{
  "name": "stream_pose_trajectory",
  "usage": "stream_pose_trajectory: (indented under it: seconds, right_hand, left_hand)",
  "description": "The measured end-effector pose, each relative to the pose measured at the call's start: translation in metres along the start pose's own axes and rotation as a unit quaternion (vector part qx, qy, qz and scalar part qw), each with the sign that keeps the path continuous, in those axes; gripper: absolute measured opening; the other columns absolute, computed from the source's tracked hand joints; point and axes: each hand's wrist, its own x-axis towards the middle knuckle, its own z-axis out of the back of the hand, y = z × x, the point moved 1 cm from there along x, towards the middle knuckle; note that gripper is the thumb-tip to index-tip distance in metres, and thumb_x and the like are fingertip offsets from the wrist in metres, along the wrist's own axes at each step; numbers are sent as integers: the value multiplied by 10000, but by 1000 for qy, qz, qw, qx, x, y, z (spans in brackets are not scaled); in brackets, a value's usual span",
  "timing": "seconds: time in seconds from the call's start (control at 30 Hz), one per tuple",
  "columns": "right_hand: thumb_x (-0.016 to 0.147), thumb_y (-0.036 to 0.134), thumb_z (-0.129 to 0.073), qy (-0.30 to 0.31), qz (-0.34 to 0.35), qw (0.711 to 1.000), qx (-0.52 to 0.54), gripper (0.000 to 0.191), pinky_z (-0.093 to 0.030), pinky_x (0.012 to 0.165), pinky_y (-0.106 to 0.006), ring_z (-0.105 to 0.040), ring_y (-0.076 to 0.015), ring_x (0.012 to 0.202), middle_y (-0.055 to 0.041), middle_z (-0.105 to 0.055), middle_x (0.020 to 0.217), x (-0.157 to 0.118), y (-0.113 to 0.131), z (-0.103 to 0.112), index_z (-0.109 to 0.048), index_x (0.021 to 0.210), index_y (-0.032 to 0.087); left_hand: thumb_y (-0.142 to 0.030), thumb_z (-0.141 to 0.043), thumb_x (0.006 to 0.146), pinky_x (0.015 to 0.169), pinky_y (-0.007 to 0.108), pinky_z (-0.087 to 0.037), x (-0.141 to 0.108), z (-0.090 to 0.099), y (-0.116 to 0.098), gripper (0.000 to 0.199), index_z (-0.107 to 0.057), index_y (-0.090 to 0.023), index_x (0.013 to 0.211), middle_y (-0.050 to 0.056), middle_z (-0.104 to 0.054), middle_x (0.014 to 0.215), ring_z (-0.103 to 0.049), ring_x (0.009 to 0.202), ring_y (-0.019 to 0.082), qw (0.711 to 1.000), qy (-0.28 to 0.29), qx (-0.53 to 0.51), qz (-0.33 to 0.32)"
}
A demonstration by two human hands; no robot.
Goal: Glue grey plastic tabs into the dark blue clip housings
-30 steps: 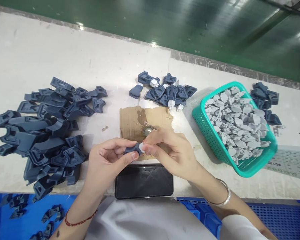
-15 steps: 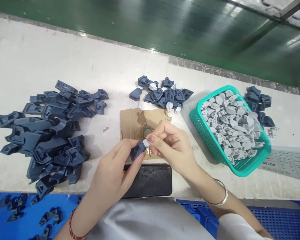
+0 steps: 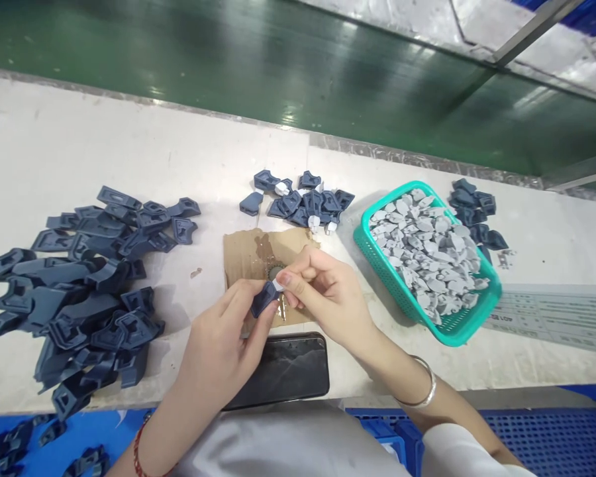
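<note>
1. White bench (image 3: 54,146), cardboard (image 3: 238,258) below hands.
2. L hand (image 3: 223,338): grip pinches dark pc. (image 3: 262,301), turned hollow-face-up vs. 1 s ago, so recess shows.
3. R hand (image 3: 335,298): grip pinches white pc. (image 3: 277,286) at dark pc.'s end.

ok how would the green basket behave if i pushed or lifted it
The green basket would likely flex slightly, looking like thin perforated plastic. Its broad, low shape on the table suggests it would slide rather than tip. The pale pieces heaped inside look loose, so a sharp tilt might spill some.
</note>
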Motion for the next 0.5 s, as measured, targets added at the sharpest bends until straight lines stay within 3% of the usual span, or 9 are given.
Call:
stream_pose_trajectory:
  seconds: [0.13, 0.17, 0.23, 0.3, 0.37, 0.5]
  right_hand:
    - [1003, 407, -679, -73, 80, 982, -154, 240, -478, 628, -279, -616, -147, 684, -1, -685, 743, -1, 20, 25, -702, 855, 221]
    - [1010, 357, -662, -115, 116, 967, -198, 188, -506, 679, -297, -650, -165, 745, -19, -723, 819, -3, 26, 36, -714, 880, 231]
    - [991, 279, -649, -231, 170, 908, -307, 116, -525, 746, -339, -680, -202, 825, -47, -757, 904, -6, 37, 60, -724, 911, 241]
    - [960, 247, -617, -290, 130, 840, -439, 127, -526, 789, -394, -688, -247, 871, -86, -772, 995, -7, 40, 85, -742, 968, 226]
    - [914, 234, -600, -281, 73, 797, -529, 204, -528, 829, -451, -686, -284, 871, -126, -778, 1041, -6, 37, 103, -764, 1029, 200]
    - [853, 189, -577, -262, 22, 785, -561, 295, -531, 814, -468, -689, -311, 815, -146, -780, 936, -1, 24, 117, -766, 1079, 183]
  left_hand:
    - [-292, -648, 994, 560, 249, -476, 15, 8, 7, 130, -711, -238, 1095, 7, -781, 893, -643, 606, 151, 998, 26, -21, 47]
    - [-307, -661, 985, 590, 258, -495, 20, 11, 10, 142, -725, -240, 1092, 14, -789, 898, -670, 646, 168, 997, 26, -27, 65]
    - [-319, -685, 958, 684, 289, -541, 33, 15, 17, 160, -745, -237, 1083, 33, -807, 947, -723, 756, 210, 995, 15, -30, 93]
    - [-298, -682, 935, 769, 332, -568, 45, 18, 24, 192, -747, -222, 1099, 62, -810, 1031, -744, 844, 243, 995, 0, -9, 103]
    - [-269, -655, 923, 821, 377, -579, 54, 18, 29, 250, -731, -191, 1148, 101, -794, 1104, -748, 880, 264, 994, -10, 30, 104]
    - [-235, -581, 955, 989, 465, -570, 63, 17, 31, 388, -646, -158, 1331, 166, -742, 1308, -739, 1139, 327, 992, 16, 66, 104]
